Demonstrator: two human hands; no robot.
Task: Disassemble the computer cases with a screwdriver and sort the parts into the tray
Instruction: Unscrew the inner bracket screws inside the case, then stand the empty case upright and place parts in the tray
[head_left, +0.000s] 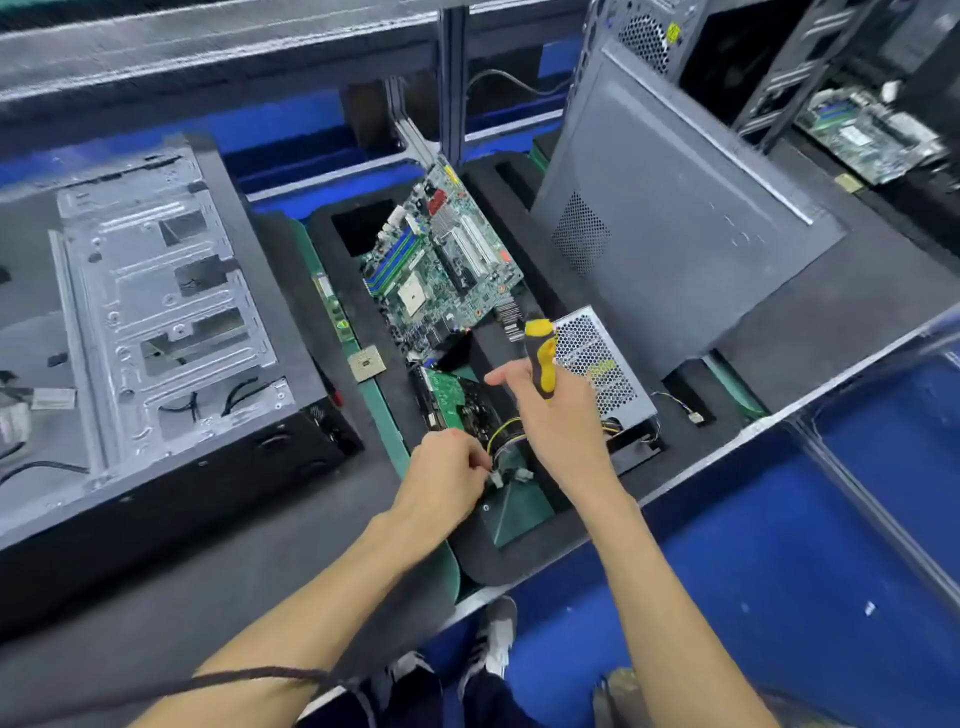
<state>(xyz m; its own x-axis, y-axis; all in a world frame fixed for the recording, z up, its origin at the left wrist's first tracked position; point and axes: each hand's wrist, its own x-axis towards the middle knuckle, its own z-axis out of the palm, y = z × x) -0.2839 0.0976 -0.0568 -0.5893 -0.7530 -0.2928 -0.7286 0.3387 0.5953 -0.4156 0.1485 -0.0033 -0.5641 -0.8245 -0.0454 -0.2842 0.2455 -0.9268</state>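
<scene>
a: what's on the dark worktop (291, 545)?
b: a black foam tray (524, 558). the left hand (441, 483) pinches a white cable connector (496, 475) over its near compartment, fingers curled on it.
a: and the other grip?
b: the right hand (563, 415) is clamped round a yellow screwdriver (540, 358), handle up. beyond it lies the motherboard (441, 260); just right, the power supply (597, 364). far left, an open computer case (156, 312).
</scene>
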